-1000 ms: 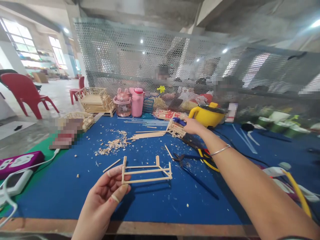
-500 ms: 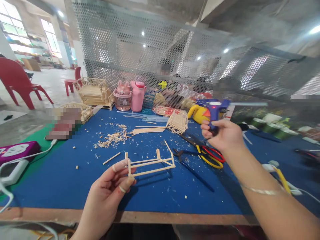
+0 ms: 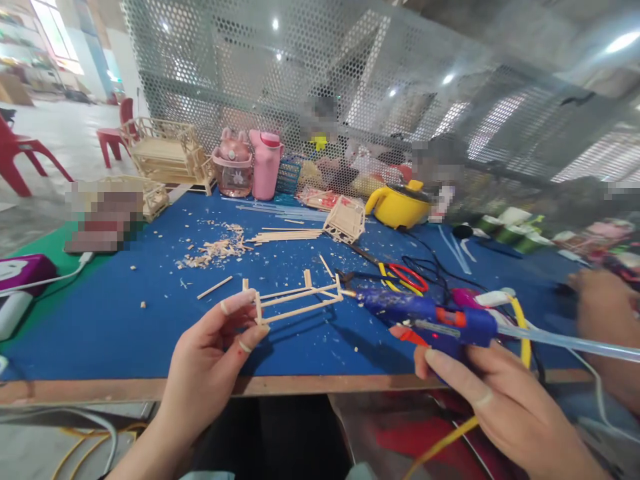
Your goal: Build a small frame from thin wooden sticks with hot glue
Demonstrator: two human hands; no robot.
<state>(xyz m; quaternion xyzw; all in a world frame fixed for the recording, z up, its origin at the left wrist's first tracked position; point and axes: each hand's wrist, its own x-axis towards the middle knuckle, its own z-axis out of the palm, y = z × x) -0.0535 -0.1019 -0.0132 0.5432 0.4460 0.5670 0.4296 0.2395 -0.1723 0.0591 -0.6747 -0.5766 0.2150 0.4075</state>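
Observation:
Between thumb and fingers, my left hand (image 3: 215,353) pinches the left end of a small frame of thin wooden sticks (image 3: 300,308), held up over the blue table mat. My right hand (image 3: 490,393) is closed around the handle of a blue glue gun (image 3: 425,317), and a clear glue stick (image 3: 570,341) juts from its back. The gun's nozzle is at the frame's right end; whether it touches the wood I cannot tell. A loose short stick (image 3: 215,287) lies behind my left hand.
Behind the frame lie red-and-yellow-handled scissors (image 3: 407,277), a pile of wood scraps (image 3: 215,253), long sticks (image 3: 287,235) and a small wooden piece (image 3: 346,219). Pink bottles (image 3: 265,167) and a yellow pot (image 3: 400,205) stand farther back. Another person's arm (image 3: 607,327) is at right.
My right hand has brought the glue gun down and nearer, from upright in the air to level beside the frame's right end. My left hand keeps its grip. The view has shifted slightly.

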